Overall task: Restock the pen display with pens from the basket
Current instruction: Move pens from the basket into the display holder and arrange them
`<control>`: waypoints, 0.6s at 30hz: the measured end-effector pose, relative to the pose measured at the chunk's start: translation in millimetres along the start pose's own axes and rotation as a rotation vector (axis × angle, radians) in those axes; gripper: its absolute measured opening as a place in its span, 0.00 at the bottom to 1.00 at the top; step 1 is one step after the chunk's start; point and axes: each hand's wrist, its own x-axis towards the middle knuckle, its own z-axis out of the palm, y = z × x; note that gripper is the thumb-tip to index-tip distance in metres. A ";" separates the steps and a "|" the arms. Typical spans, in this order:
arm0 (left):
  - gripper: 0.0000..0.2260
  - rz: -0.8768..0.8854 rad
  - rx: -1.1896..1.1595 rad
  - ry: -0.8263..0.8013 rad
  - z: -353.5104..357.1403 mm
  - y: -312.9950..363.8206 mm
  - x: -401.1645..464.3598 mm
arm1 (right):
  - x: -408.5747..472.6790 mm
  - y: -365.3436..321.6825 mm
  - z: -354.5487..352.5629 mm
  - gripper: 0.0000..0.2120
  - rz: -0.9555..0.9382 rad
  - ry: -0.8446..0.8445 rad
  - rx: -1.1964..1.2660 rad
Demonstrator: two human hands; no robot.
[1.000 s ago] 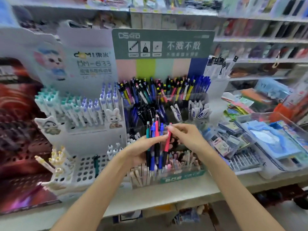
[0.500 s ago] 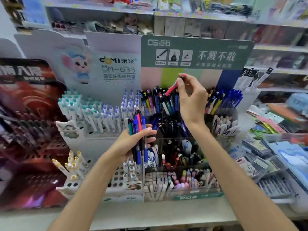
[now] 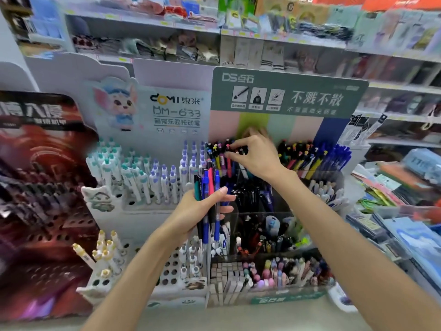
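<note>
The tiered clear pen display (image 3: 322, 173) under a green sign stands in the middle, its top row full of coloured pens. My right hand (image 3: 259, 157) reaches into the left part of that top row. Its thumb and forefinger pinch the top of a pink pen (image 3: 228, 165) standing among the others. Lower and to the left, my left hand (image 3: 196, 217) grips a bundle of pens (image 3: 207, 181) upright: teal, blue and red ones. No basket is in view.
A white display of pastel pens (image 3: 143, 180) adjoins on the left, with a dark red display board (image 3: 35, 187) beyond it. Stationery packs (image 3: 405, 211) crowd the right. The shelf's front edge (image 3: 238, 315) runs below; stocked shelves rise behind.
My right hand has carried the pink pen from the bundle up to the top row and lowered it in among the pens. My left hand keeps the bundle.
</note>
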 end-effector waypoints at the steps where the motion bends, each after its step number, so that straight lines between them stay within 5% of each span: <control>1: 0.10 0.002 -0.002 0.004 0.0 0.0 -0.6 | 1.1 0.8 1.8 0.16 0.008 -0.012 0.019; 4: 0.10 0.005 -0.022 0.028 0.8 -1.9 -1.1 | -0.6 -1.1 -0.6 0.17 -0.016 -0.002 -0.017; 8: 0.09 0.026 -0.033 0.049 2.3 -2.7 -0.2 | -33.7 -14.4 -8.1 0.17 -0.016 0.286 0.182; 13: 0.17 0.060 0.031 0.007 5.5 -0.6 1.9 | -71.1 -16.3 -10.3 0.14 0.172 -0.228 0.512; 18: 0.12 0.094 0.042 -0.016 10.9 1.2 5.3 | -72.3 -9.5 -17.8 0.10 0.216 -0.229 0.683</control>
